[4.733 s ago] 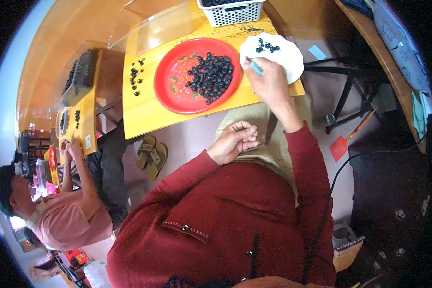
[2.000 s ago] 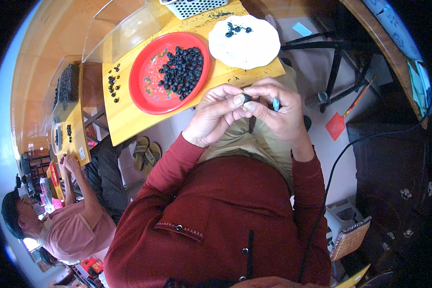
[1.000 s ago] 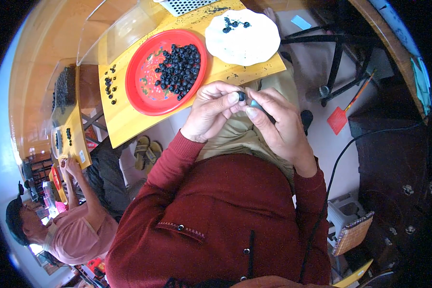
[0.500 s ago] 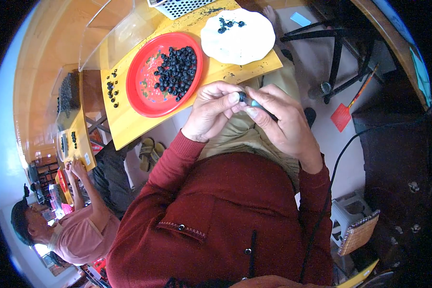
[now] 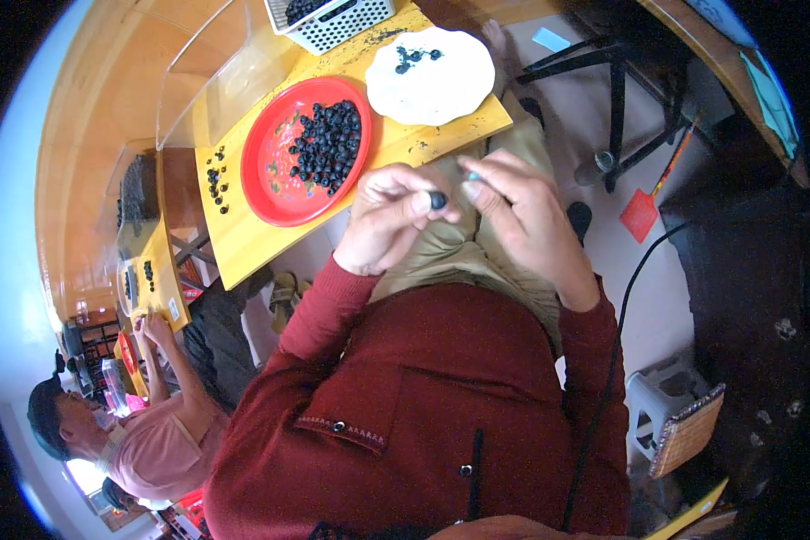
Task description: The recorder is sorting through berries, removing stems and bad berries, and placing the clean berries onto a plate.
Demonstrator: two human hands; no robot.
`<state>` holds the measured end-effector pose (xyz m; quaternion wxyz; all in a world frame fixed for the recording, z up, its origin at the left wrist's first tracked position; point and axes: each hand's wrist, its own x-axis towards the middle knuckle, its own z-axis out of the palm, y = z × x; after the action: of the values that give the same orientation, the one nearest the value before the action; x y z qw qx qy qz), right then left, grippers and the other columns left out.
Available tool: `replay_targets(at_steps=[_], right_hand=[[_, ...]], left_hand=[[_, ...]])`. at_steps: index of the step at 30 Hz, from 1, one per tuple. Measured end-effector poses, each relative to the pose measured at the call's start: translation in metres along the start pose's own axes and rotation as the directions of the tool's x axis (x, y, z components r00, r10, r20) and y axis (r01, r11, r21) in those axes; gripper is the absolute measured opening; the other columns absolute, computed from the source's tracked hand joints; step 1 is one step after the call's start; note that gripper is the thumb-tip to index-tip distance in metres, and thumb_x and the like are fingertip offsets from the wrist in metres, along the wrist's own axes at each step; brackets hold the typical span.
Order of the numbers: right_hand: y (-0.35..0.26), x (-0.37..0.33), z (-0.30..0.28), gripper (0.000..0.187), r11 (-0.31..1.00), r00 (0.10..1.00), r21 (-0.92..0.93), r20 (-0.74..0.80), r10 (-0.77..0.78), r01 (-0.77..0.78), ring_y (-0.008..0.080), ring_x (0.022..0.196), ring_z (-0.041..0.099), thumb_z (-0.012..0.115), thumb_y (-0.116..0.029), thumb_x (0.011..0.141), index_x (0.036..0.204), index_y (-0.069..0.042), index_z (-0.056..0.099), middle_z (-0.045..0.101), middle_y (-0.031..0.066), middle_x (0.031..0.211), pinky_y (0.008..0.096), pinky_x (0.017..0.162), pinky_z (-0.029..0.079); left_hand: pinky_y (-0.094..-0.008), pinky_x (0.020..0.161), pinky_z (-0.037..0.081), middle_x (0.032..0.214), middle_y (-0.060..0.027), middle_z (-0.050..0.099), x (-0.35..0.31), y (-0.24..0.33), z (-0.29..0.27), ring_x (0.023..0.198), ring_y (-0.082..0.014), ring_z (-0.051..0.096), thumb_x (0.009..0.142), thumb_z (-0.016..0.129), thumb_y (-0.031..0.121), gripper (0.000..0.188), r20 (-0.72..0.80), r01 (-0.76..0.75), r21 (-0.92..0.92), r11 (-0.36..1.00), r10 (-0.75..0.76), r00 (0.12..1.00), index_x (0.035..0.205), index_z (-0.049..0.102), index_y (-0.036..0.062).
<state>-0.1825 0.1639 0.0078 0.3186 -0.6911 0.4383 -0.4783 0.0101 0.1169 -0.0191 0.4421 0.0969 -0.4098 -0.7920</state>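
My left hand (image 5: 391,216) pinches a small dark round ball (image 5: 437,200) between thumb and fingertips, above my lap. It is bead- or berry-like; its exact kind I cannot make out. Just to its right, my right hand (image 5: 526,202) is closed around a slim tool (image 5: 473,176) with a teal part; most of it is hidden in the fingers. The tool is apart from the ball. Beyond my left hand, a red plate (image 5: 259,193) holds a heap of similar dark balls (image 5: 328,148). A white scalloped plate (image 5: 450,94) carries several dark balls and crumbs (image 5: 414,59).
Both plates stand on a yellow board (image 5: 228,243), with a row of dark balls (image 5: 214,182) at its left. Behind is a white perforated basket (image 5: 337,31). A clear panel (image 5: 202,76) rises at the left. A co-worker (image 5: 153,441) sits far left; a black cable (image 5: 623,328) hangs at right.
My hands have drawn apart: the tool has come away from the ball and lifted slightly. The ball in my left hand has shifted left and down. The view has tilted a little.
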Motion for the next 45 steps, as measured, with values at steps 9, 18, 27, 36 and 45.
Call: replay_targets(at_steps=[9,18,27,36,45], right_hand=[[0.001,-0.004,0.004,0.029,0.979,0.993,0.194,-0.116,-0.036,0.058,0.023,0.084,0.064,0.064,-0.015,0.091,0.11,0.007,0.064,0.065,0.0164,0.093,0.0311,0.074,0.049],[0.014,-0.004,0.009,0.017,0.879,0.989,0.463,0.135,0.054,-0.112,0.006,0.066,0.053,0.07,-0.012,0.087,0.095,0.003,0.068,0.059,0.0027,0.079,0.0218,0.057,0.04],[0.014,-0.008,0.013,0.018,0.665,0.92,0.642,0.332,0.207,-0.381,0.0045,0.065,0.048,0.068,-0.016,0.09,0.093,0.002,0.067,0.052,-0.0021,0.075,0.0198,0.055,0.035],[-0.005,0.009,0.035,0.021,0.92,0.99,0.368,0.071,0.119,-0.137,0.0059,0.065,0.05,0.074,-0.01,0.083,0.101,0.0,0.068,0.055,0.0009,0.075,0.0231,0.058,0.041],[0.021,0.112,0.097,0.026,0.973,0.98,-0.166,-0.089,-0.177,0.16,0.0181,0.068,0.061,0.071,-0.013,0.083,0.102,0.004,0.067,0.064,0.0114,0.079,0.0302,0.064,0.048]], left_hand=[[-0.0335,0.078,0.055,0.09,-0.011,0.066,0.003,0.001,0.0,0.077,-0.0166,0.063,0.09,0.064,0.005,0.009,-0.042,0.067,-0.002,0.998,-0.067,0.997,0.097,0.06,0.0028],[-0.0274,0.072,0.054,0.105,-0.0132,0.067,-0.005,-0.008,-0.001,0.09,-0.016,0.065,0.086,0.068,0.002,0.022,-0.02,0.174,-0.05,0.983,-0.176,0.984,0.091,0.048,0.008],[-0.0344,0.078,0.058,0.094,-0.0078,0.064,-0.015,-0.007,-0.008,0.085,-0.0169,0.065,0.084,0.071,0.002,0.026,0.054,0.292,-0.107,0.951,-0.287,0.956,0.093,0.047,0.0072],[-0.0315,0.077,0.056,0.091,-0.0053,0.063,-0.027,-0.014,-0.019,0.082,-0.016,0.064,0.093,0.063,0.019,0.016,-0.1,0.177,-0.309,0.935,-0.217,0.971,0.102,0.054,0.0085],[-0.0298,0.074,0.056,0.087,-0.0047,0.063,-0.057,-0.042,-0.042,0.079,-0.015,0.064,0.093,0.063,0.012,0.007,-0.324,0.318,-0.298,0.9,-0.409,0.853,0.091,0.057,0.0092]])
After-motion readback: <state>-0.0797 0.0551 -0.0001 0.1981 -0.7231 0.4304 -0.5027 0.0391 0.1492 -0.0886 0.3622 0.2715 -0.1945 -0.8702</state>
